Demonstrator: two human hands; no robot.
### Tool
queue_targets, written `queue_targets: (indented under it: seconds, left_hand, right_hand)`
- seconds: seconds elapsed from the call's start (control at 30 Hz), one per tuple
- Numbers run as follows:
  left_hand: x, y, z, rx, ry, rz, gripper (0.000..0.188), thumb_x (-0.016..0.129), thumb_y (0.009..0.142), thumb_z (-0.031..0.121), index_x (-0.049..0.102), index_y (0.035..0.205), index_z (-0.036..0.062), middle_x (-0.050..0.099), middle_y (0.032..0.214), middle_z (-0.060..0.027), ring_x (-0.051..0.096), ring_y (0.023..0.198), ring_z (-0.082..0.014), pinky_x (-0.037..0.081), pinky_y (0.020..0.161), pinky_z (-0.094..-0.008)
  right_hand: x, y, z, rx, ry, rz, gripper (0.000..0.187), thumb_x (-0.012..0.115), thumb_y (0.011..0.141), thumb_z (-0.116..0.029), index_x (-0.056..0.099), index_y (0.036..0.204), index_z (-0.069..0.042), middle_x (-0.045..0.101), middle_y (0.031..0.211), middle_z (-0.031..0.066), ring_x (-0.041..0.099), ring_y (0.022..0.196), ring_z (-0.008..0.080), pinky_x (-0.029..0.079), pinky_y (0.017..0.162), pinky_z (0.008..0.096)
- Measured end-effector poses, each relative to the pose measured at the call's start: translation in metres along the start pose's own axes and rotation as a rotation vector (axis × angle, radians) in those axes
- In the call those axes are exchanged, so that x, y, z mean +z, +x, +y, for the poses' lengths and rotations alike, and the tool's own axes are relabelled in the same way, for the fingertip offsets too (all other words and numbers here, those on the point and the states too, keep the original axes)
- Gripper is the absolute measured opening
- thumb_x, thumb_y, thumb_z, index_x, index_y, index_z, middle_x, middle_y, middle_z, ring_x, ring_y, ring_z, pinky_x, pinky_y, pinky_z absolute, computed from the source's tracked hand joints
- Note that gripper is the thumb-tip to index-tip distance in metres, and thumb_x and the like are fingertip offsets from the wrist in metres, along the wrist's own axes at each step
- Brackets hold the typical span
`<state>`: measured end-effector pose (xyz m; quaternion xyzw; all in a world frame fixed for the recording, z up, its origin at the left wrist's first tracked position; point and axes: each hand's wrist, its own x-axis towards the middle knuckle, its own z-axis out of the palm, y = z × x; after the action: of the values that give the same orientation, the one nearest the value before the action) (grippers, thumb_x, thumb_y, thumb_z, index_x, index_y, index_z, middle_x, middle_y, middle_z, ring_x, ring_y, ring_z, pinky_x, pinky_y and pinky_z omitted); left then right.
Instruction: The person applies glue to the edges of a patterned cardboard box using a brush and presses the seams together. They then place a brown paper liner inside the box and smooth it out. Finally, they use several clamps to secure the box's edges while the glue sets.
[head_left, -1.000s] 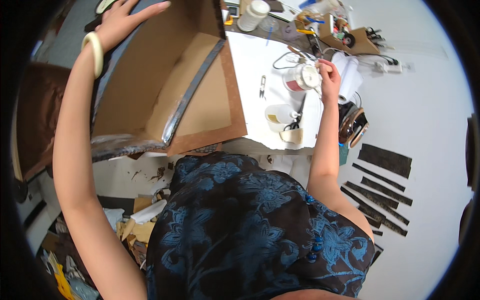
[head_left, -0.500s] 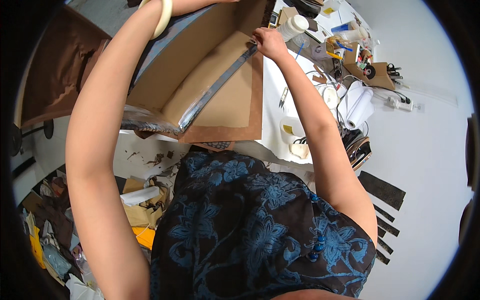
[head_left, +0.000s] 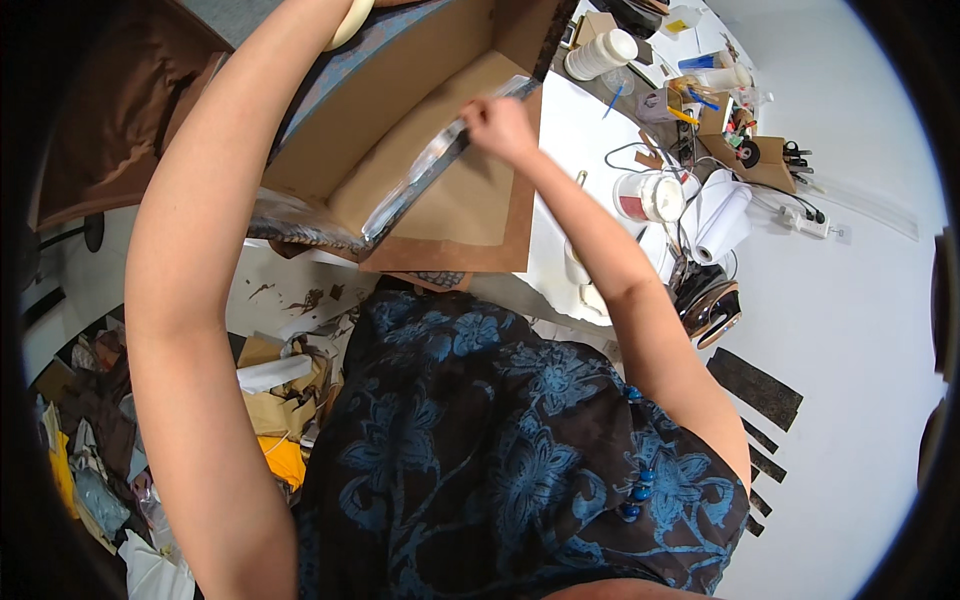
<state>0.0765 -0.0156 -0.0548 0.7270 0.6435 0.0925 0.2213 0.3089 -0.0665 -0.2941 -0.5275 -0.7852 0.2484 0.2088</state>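
A brown cardboard box [head_left: 345,150] with a blue-and-dark patterned covering lies on its side, its inside facing up toward me. Along its near edge runs a dark strip [head_left: 395,215] with a whitish, wet-looking smear. My right hand [head_left: 497,128] is at this edge, about two-thirds of the way up it. Its fingers are bent and closed, slightly blurred; whatever is between them is too small to tell. Under the box edge lies a tan board on a brown sheet [head_left: 515,225]. My left arm, with a cream bangle [head_left: 352,25], reaches over the box; its hand is out of the picture.
On the white table [head_left: 570,130] stand a white bottle [head_left: 600,53], a white tub [head_left: 650,197], a cup of brushes [head_left: 668,104] and a paper roll [head_left: 720,215]. An iron [head_left: 718,315] lies at the right edge. Scraps [head_left: 100,490] cover the floor at lower left.
My right hand has come from the strip's far end down and left along the edge. The whitish smear now reaches further up the strip. The left hand has slipped out of the picture.
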Motion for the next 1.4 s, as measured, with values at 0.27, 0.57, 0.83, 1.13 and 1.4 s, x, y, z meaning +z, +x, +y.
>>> queue_targets:
  seconds: [0.27, 0.57, 0.83, 1.13, 1.4]
  left_hand:
    - [0.001, 0.0, -0.007, -0.006, 0.012, 0.029, 0.119, 0.059, 0.072, 0.089, 0.031, 0.162, 0.0176, 0.017, 0.163, -0.0363, 0.015, 0.152, -0.0525, 0.017, 0.124, -0.0568]
    - [-0.001, 0.001, -0.002, -0.002, 0.018, 0.016, 0.118, 0.059, 0.071, 0.089, 0.032, 0.162, 0.0189, 0.019, 0.162, -0.037, 0.017, 0.151, -0.0528, 0.018, 0.124, -0.0559]
    - [-0.002, -0.002, -0.001, -0.012, 0.015, 0.009, 0.118, 0.059, 0.071, 0.089, 0.032, 0.162, 0.0187, 0.019, 0.162, -0.0371, 0.019, 0.15, -0.053, 0.019, 0.123, -0.056]
    - [-0.001, -0.003, 0.001, 0.0, 0.026, 0.026, 0.118, 0.059, 0.071, 0.09, 0.032, 0.162, 0.0185, 0.02, 0.162, -0.0368, 0.019, 0.15, -0.0533, 0.019, 0.123, -0.0561]
    - [-0.005, -0.005, -0.003, 0.019, 0.011, 0.022, 0.119, 0.057, 0.071, 0.091, 0.032, 0.162, 0.0176, 0.02, 0.161, -0.0379, 0.018, 0.151, -0.0537, 0.018, 0.124, -0.0559]
  right_hand:
    - [-0.007, 0.009, 0.009, -0.276, -0.226, 0.165, 0.006, 0.066, 0.077, -0.007, 0.068, 0.081, -0.003, 0.07, 0.082, 0.0199, 0.068, 0.077, 0.0396, 0.056, 0.072, 0.0484]
    - [-0.018, 0.013, 0.04, 0.001, -0.153, 0.176, 0.018, 0.065, 0.09, -0.017, 0.075, 0.092, -0.002, 0.072, 0.079, 0.0187, 0.071, 0.07, 0.0353, 0.057, 0.066, 0.0424]
    - [0.014, -0.031, -0.027, -0.278, -0.12, 0.025, 0.01, 0.067, 0.083, -0.01, 0.07, 0.084, -0.001, 0.07, 0.082, 0.0226, 0.07, 0.078, 0.0393, 0.056, 0.075, 0.049]
    - [-0.055, 0.03, 0.061, -0.231, -0.353, 0.383, 0.008, 0.068, 0.086, -0.01, 0.071, 0.09, -0.004, 0.071, 0.083, 0.0143, 0.069, 0.079, 0.0362, 0.055, 0.07, 0.0449]
    - [-0.108, 0.041, 0.08, -0.434, -0.315, 0.014, 0.011, 0.072, 0.09, -0.007, 0.076, 0.1, -0.009, 0.065, 0.084, 0.0096, 0.065, 0.071, 0.0295, 0.052, 0.063, 0.0357]
